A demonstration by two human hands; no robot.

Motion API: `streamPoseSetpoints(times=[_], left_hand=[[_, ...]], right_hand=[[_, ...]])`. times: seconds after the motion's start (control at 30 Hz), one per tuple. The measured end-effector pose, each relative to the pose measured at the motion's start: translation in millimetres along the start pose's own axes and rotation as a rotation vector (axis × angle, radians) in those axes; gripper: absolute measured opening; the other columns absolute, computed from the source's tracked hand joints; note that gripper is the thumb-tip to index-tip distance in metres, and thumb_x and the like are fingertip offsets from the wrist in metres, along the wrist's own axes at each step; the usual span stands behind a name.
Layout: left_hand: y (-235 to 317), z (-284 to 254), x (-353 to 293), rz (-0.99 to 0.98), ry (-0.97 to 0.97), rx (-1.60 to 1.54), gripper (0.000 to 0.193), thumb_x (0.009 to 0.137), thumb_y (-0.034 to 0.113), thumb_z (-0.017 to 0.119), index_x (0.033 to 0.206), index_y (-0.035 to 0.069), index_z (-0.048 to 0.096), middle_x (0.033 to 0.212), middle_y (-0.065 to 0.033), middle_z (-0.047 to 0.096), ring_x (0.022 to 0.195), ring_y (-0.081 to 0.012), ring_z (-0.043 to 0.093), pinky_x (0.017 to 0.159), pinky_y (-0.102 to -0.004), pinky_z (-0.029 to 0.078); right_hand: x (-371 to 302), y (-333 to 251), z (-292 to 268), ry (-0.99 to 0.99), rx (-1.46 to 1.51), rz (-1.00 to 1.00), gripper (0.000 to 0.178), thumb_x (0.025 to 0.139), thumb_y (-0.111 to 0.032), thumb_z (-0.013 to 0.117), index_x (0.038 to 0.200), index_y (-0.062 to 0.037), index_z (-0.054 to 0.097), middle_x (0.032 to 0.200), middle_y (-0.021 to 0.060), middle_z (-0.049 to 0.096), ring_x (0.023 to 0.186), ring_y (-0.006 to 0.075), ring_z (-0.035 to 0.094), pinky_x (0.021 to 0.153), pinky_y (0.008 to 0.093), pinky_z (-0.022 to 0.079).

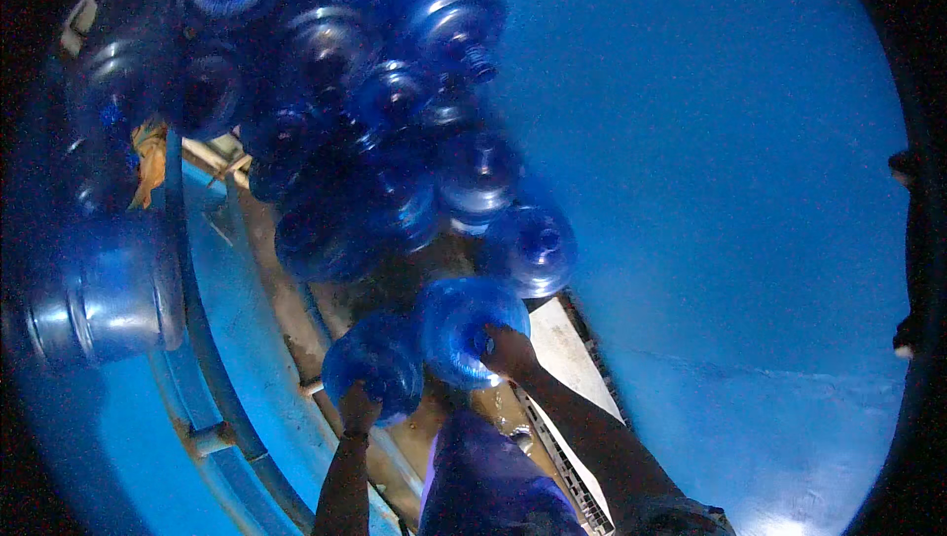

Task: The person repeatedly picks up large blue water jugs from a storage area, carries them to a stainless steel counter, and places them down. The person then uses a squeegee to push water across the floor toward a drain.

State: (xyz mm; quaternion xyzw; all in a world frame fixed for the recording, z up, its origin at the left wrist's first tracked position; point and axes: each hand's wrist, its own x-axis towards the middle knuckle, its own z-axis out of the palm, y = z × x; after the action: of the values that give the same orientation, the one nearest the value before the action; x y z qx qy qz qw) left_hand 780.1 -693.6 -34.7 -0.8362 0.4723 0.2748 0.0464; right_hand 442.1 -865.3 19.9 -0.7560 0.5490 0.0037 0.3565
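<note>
Two large clear-blue water jugs hang or stand side by side in front of me. My left hand point(359, 407) is closed at the neck of the left jug point(370, 351). Around the neck of the right jug point(457, 307), my right hand point(509, 351) is closed too. Both jugs show their tops toward me; whether their bases touch the floor I cannot tell. Just beyond the right one stands another blue jug point(536, 252), with nobody's hand on it.
Several more blue jugs point(478, 171) crowd the far side. A jug point(109, 289) lies on its side at the left, beside a curved blue rail point(202, 339). The blue wall point(730, 191) fills the right. A pale slab point(572, 339) runs along its foot, by the wet brownish floor point(498, 403).
</note>
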Motion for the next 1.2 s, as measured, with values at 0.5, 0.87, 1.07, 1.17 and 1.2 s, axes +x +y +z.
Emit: streamPoseSetpoints(times=[0.5,0.87,1.07,1.17,1.2], left_hand=[[316,-109,-267,1.269,-0.314,0.278,0.045,0.072,0.018,0.073,0.112,0.006,0.057,0.107,-0.0165,0.062,0.093,-0.0378,0.064,0.079,-0.0481,0.053],[465,-20,-459,2.113,-0.922,0.319,0.042,0.069,0.010,0.070,0.109,0.004,0.059,0.099,-0.0150,0.059,0.088,-0.0366,0.064,0.074,-0.0479,0.052],[507,-28,-557,2.076,-1.096,0.158,0.041,0.066,0.016,0.070,0.104,0.007,0.058,0.101,-0.0128,0.062,0.086,-0.0377,0.064,0.073,-0.0472,0.052],[525,-68,-562,1.995,-1.234,0.068,0.042,0.066,0.018,0.073,0.103,0.007,0.058,0.100,-0.0120,0.062,0.089,-0.0349,0.064,0.074,-0.0454,0.051],[532,-79,-559,1.977,-1.299,-0.003,0.043,0.065,0.018,0.074,0.103,0.007,0.058,0.101,-0.0120,0.063,0.092,-0.0339,0.064,0.076,-0.0441,0.051]], right_hand=[[-512,130,-68,0.750,0.441,0.783,0.049,0.067,-0.030,0.081,0.109,-0.0072,0.066,0.096,0.0203,0.070,0.088,0.0355,0.069,0.080,0.0425,0.055],[-708,196,-68,0.827,0.275,1.287,0.041,0.067,-0.030,0.079,0.103,-0.0138,0.066,0.080,0.0168,0.069,0.078,0.0330,0.069,0.072,0.0439,0.054],[-813,211,-72,0.893,0.255,1.397,0.046,0.065,-0.024,0.079,0.105,-0.0083,0.064,0.087,0.0162,0.071,0.077,0.0309,0.070,0.071,0.0428,0.054],[-819,198,-67,0.950,0.106,1.217,0.043,0.064,-0.022,0.079,0.100,-0.0057,0.063,0.086,0.0159,0.070,0.075,0.0335,0.069,0.069,0.0430,0.054],[-815,194,-65,0.899,0.191,1.242,0.042,0.063,-0.021,0.080,0.098,-0.0056,0.063,0.086,0.0163,0.070,0.076,0.0352,0.069,0.068,0.0441,0.054]])
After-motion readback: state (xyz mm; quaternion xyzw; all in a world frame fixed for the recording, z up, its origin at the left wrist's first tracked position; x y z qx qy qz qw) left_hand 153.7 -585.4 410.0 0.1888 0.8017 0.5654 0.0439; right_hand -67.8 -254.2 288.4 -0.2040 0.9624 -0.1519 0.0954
